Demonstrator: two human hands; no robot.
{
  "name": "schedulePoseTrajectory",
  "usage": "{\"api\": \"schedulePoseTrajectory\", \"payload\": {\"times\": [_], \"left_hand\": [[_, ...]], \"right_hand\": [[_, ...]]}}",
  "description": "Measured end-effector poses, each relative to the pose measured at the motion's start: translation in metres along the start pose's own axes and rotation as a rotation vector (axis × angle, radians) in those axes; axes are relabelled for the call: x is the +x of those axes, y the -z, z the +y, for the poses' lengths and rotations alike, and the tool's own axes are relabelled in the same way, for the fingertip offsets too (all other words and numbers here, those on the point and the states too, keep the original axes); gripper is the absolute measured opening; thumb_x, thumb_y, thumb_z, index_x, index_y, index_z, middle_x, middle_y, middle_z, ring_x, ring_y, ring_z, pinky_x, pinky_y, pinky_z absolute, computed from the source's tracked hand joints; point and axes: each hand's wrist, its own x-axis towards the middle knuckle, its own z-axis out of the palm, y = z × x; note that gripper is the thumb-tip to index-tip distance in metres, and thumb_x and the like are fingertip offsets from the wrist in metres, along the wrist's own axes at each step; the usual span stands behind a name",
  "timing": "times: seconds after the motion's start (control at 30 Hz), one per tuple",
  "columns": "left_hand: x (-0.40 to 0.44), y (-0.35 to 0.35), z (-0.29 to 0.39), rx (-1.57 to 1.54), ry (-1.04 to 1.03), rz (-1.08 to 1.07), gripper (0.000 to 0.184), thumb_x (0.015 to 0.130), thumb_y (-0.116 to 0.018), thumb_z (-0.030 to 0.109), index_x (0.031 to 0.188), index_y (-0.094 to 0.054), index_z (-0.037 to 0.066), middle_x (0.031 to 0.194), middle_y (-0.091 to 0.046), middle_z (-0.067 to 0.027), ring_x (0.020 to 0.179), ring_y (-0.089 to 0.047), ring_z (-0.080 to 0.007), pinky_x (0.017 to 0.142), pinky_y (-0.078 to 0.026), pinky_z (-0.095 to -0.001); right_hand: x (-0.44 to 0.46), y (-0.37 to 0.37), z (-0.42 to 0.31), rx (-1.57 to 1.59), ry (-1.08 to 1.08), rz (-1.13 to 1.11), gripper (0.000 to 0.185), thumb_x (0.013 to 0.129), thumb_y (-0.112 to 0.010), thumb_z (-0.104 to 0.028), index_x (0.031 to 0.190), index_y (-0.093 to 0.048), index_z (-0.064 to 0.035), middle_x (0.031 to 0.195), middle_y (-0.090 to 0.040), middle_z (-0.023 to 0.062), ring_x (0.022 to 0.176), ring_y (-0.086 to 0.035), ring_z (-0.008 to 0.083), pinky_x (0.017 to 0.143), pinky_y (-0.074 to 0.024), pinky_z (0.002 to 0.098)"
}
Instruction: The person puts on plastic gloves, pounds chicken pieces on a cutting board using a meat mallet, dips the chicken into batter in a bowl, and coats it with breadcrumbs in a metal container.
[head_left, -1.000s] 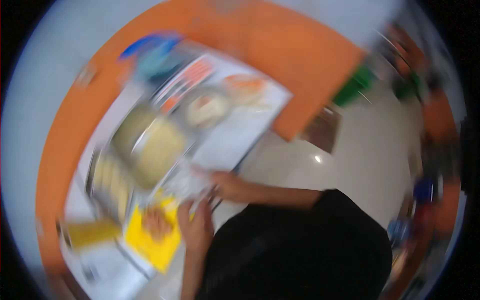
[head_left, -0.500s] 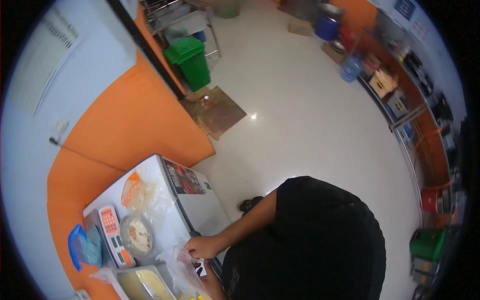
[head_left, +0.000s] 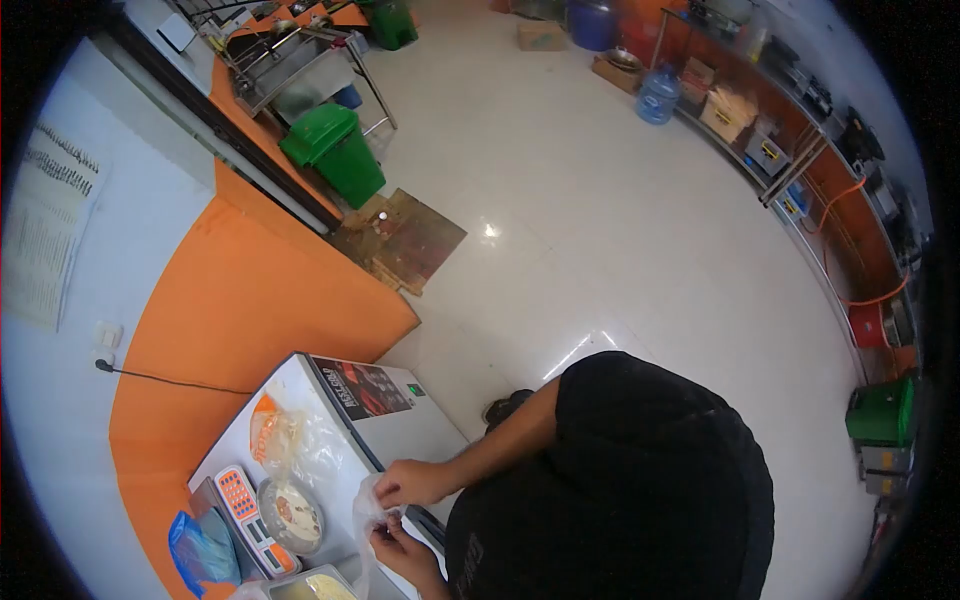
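Observation:
My right hand, at the end of the upper bare arm, is closed on the edge of a clear plastic bag. Just below it, my left hand has its fingers bent at the same bag, thumb and fingertips at its side. The bag hangs over the front of a white chest freezer. Beside the bag on the freezer top are a bowl with pale powder and some brown matter, and a metal tray of yellowish contents, cut off by the lower edge.
A digital scale stands beside the bowl, with a blue plastic bag behind it. An orange-printed clear bag lies on the freezer. A green bin, a cardboard sheet and a water jug are on the floor.
The view has shifted, showing less of the metal tray. The clear bag is now drawn up narrower between my hands, away from the tray. My left hand shows more fully.

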Motion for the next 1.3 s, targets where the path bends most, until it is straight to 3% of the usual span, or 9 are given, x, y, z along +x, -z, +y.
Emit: {"api": "schedulePoseTrajectory", "payload": {"times": [0.2, 0.3, 0.4, 0.5, 0.6, 0.9, 1.1, 1.2, 1.3], "left_hand": [[-0.006, 0.008, 0.008, 0.057, -0.018, 0.016, 0.024, 0.099, -0.047, 0.015, 0.105, -0.047, -0.008, 0.097, -0.058, -0.0208, 0.088, -0.059, -0.0272, 0.078, -0.048, -0.0381], [-0.009, 0.013, 0.013, 0.170, -0.067, 0.022, 0.028, 0.100, -0.046, 0.017, 0.113, -0.045, -0.007, 0.104, -0.054, -0.0202, 0.092, -0.055, -0.0269, 0.080, -0.047, -0.0391], [-0.013, 0.010, 0.008, 0.075, -0.160, 0.113, 0.032, 0.096, -0.054, 0.017, 0.116, -0.044, -0.005, 0.107, -0.052, -0.0170, 0.094, -0.054, -0.0263, 0.080, -0.047, -0.0390], [-0.013, 0.015, 0.003, 0.074, -0.198, 0.168, 0.035, 0.092, -0.061, 0.020, 0.114, -0.046, -0.003, 0.106, -0.052, -0.0137, 0.093, -0.053, -0.0249, 0.080, -0.046, -0.0374], [-0.009, 0.014, 0.013, 0.164, -0.188, 0.197, 0.031, 0.090, -0.064, 0.021, 0.107, -0.051, -0.001, 0.098, -0.053, -0.0109, 0.090, -0.053, -0.0237, 0.078, -0.045, -0.0347], [-0.005, 0.042, 0.010, 0.332, -0.129, 0.178, 0.021, 0.096, -0.055, 0.016, 0.102, -0.052, -0.004, 0.096, -0.056, -0.0161, 0.087, -0.058, -0.0274, 0.074, -0.048, -0.0355], [0.003, 0.045, 0.029, 0.308, -0.151, 0.147, 0.020, 0.097, -0.052, 0.014, 0.102, -0.056, -0.005, 0.089, -0.058, -0.0156, 0.083, -0.059, -0.0256, 0.070, -0.049, -0.0353], [0.001, 0.044, 0.039, 0.327, -0.075, 0.149, 0.018, 0.095, -0.054, 0.012, 0.102, -0.057, -0.005, 0.089, -0.058, -0.0153, 0.083, -0.060, -0.0258, 0.067, -0.050, -0.0349], [0.000, 0.044, 0.047, 0.449, -0.137, 0.135, 0.017, 0.091, -0.055, 0.008, 0.102, -0.058, -0.005, 0.090, -0.058, -0.0160, 0.084, -0.060, -0.0280, 0.067, -0.050, -0.0352]], "right_hand": [[0.007, -0.014, -0.010, -0.613, 0.788, 0.161, 0.006, 0.079, -0.061, -0.010, 0.079, -0.064, -0.0046, 0.087, -0.062, 0.0109, 0.094, -0.058, 0.0292, 0.084, -0.0451, 0.0407], [-0.001, 0.000, -0.038, -0.690, 0.717, 0.028, 0.019, 0.078, -0.061, -0.006, 0.097, -0.064, -0.0028, 0.095, -0.063, 0.0131, 0.100, -0.057, 0.0297, 0.093, -0.0428, 0.0409], [0.014, -0.024, -0.017, -0.256, 0.486, 0.246, 0.036, 0.083, -0.058, -0.005, 0.119, -0.056, -0.0028, 0.105, -0.062, 0.0143, 0.105, -0.058, 0.0261, 0.096, -0.0445, 0.0381], [0.013, -0.012, -0.042, 0.278, 0.158, 0.055, 0.043, 0.090, -0.052, -0.008, 0.132, -0.045, -0.0037, 0.112, -0.060, 0.0109, 0.109, -0.057, 0.0198, 0.094, -0.0472, 0.0342], [0.037, -0.040, 0.001, 0.561, 0.090, -0.017, 0.028, 0.091, -0.054, -0.017, 0.109, -0.055, 0.0034, 0.095, -0.064, 0.0119, 0.086, -0.064, 0.0217, 0.075, -0.0540, 0.0342], [0.025, -0.030, -0.015, 1.028, -0.278, -0.001, 0.030, 0.089, -0.057, -0.010, 0.118, -0.055, -0.0043, 0.109, -0.064, 0.0088, 0.097, -0.063, 0.0164, 0.085, -0.0507, 0.0302], [0.007, -0.042, -0.028, 0.701, -0.194, -0.072, 0.009, 0.085, -0.059, -0.007, 0.091, -0.066, -0.0047, 0.096, -0.066, 0.0112, 0.096, -0.063, 0.0221, 0.079, -0.0534, 0.0308], [0.009, -0.046, -0.027, -0.305, 0.455, 0.149, 0.010, 0.082, -0.060, -0.012, 0.089, -0.067, -0.0096, 0.088, -0.064, 0.0103, 0.099, -0.059, 0.0247, 0.085, -0.0492, 0.0377], [0.010, -0.035, -0.031, -0.706, 0.647, 0.089, 0.011, 0.077, -0.060, -0.019, 0.084, -0.066, -0.0134, 0.081, -0.061, 0.0067, 0.098, -0.055, 0.0254, 0.086, -0.0444, 0.0405]]}}
